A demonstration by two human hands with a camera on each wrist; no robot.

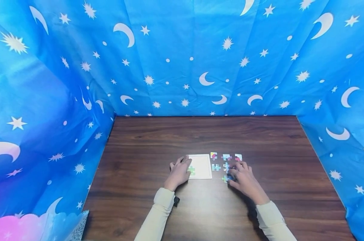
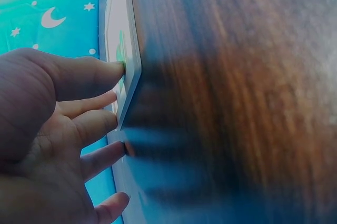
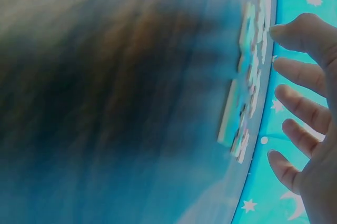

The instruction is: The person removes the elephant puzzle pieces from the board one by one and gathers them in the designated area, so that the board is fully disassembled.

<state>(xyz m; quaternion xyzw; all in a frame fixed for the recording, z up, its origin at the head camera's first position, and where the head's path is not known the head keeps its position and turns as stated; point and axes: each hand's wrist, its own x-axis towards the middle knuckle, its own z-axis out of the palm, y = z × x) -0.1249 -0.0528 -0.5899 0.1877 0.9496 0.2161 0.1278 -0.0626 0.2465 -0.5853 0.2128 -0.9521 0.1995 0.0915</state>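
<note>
A white puzzle board (image 1: 201, 167) with a raised border lies flat on the table, and a green puzzle piece (image 1: 192, 171) sits in its lower left part. My left hand (image 1: 179, 172) rests at the board's left edge, its thumb (image 2: 100, 76) touching by the green piece and its other fingers spread along the rim. To the board's right, several loose puzzle pieces (image 1: 216, 167) lie in rough rows. My right hand (image 1: 244, 178) hovers over the right-hand ones, partly hiding them. In the right wrist view its fingers (image 3: 303, 71) are spread and hold nothing.
The brown wooden table (image 1: 157, 137) meets a blue curtain (image 1: 175, 43) with white moons and stars at the back and sides. A pink and blue scalloped item (image 1: 34, 227) stands at the lower left, by the table's edge.
</note>
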